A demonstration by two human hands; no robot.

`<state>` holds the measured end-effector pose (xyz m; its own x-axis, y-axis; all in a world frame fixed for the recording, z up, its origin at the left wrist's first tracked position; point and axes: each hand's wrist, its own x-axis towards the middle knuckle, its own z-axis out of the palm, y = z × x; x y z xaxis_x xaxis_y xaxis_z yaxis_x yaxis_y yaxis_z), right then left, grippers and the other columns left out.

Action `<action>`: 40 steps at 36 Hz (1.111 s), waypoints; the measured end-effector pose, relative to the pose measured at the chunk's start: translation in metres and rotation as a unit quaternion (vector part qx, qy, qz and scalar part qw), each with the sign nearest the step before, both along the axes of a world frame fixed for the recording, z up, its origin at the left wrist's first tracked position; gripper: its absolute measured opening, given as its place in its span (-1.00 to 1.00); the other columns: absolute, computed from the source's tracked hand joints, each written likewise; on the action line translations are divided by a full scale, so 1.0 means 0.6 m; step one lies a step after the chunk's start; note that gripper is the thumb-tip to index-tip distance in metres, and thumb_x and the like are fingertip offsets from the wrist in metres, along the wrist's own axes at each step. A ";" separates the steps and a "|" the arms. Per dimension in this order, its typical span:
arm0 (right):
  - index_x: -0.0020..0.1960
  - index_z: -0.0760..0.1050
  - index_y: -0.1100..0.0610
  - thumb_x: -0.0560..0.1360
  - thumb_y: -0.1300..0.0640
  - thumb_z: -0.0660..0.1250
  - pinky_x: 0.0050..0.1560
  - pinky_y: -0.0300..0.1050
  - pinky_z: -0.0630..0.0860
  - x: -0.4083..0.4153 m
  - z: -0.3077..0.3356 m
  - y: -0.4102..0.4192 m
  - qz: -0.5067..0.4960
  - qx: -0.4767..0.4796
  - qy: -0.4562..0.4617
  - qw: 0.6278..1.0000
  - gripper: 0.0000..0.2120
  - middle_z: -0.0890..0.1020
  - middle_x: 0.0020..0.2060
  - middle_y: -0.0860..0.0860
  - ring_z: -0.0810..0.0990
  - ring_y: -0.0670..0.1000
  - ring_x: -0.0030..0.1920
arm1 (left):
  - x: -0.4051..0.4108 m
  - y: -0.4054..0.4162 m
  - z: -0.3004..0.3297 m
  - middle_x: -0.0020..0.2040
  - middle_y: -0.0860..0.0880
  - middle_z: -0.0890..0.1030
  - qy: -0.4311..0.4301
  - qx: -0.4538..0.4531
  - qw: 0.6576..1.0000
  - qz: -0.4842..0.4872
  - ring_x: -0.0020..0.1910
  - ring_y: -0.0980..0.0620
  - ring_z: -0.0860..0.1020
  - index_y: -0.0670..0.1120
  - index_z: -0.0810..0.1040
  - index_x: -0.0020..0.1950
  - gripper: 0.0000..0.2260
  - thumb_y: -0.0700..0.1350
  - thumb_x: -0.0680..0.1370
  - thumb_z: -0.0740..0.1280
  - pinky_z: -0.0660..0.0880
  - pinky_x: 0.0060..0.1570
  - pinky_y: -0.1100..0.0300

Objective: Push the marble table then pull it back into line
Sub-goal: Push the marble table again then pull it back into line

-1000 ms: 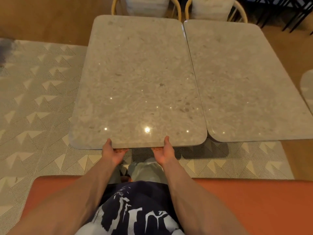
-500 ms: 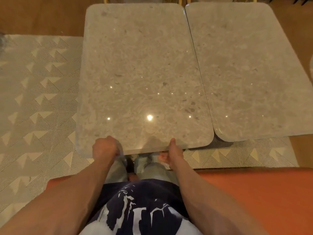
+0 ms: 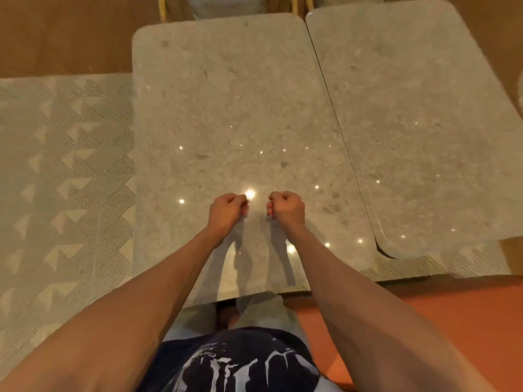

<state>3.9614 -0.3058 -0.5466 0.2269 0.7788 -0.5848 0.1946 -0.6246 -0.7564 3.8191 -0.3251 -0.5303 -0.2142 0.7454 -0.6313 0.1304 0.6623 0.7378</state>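
Note:
A beige marble table (image 3: 226, 114) with rounded corners stands in front of me, its near edge over my lap. A second marble table (image 3: 410, 123) of the same kind stands right beside it on the right, with its near edge further from me than the first table's. My left hand (image 3: 226, 212) and my right hand (image 3: 287, 209) are above the first tabletop, close together, with fingers curled into loose fists and nothing in them. Whether they rest on the marble I cannot tell.
A patterned grey rug (image 3: 65, 171) covers the floor to the left and under the tables. I sit on an orange bench (image 3: 438, 321). Chairs with yellow frames (image 3: 164, 9) stand at the far side. Wooden floor (image 3: 62, 32) lies beyond the rug.
My hands have let go of the near table edge and moved up over the tabletop, curled into fists. The table's near edge now lies closer to me, over my lap.

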 end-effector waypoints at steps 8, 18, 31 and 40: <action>-0.18 0.51 0.16 0.55 0.13 0.20 -0.08 -0.07 0.41 -0.116 0.001 0.011 0.144 -0.083 -0.086 0.982 -0.81 0.57 -0.20 0.14 0.52 0.10 -0.13 | -0.193 -0.004 -0.026 -0.05 -0.20 0.71 0.044 -0.048 0.996 0.062 0.05 -0.25 0.64 -0.17 0.70 -0.09 -0.76 -0.04 0.55 0.33 0.53 0.21 -0.19; 0.02 0.63 0.12 0.57 0.06 0.27 0.12 -0.03 0.52 -0.367 0.045 0.089 0.049 0.012 -0.011 0.999 -0.80 0.69 -0.02 0.06 0.63 0.07 0.03 | -0.384 0.099 0.007 -0.06 -0.14 0.69 -0.047 0.037 0.994 0.095 -0.07 -0.07 0.62 -0.12 0.68 -0.11 -0.85 -0.11 0.57 0.36 0.54 0.08 -0.02; -0.01 0.60 0.09 0.64 0.11 0.23 0.04 -0.03 0.52 -0.812 0.170 0.209 -0.102 0.149 0.139 0.974 -0.82 0.64 -0.02 0.11 0.59 0.04 -0.04 | -0.866 0.225 0.198 0.13 -0.11 0.68 -0.086 0.241 0.963 0.082 0.19 -0.16 0.61 -0.05 0.64 0.08 -0.78 -0.07 0.66 0.21 0.52 0.23 -0.12; 0.02 0.61 0.12 0.65 0.16 0.23 0.02 -0.07 0.54 -0.978 0.375 0.381 -0.038 0.287 0.182 0.940 -0.83 0.67 -0.02 0.07 0.63 0.02 0.00 | -1.036 0.396 0.387 -0.01 -0.04 0.70 -0.088 0.362 0.924 0.089 0.06 -0.05 0.64 -0.07 0.66 0.00 -0.82 -0.15 0.62 0.25 0.54 0.08 0.00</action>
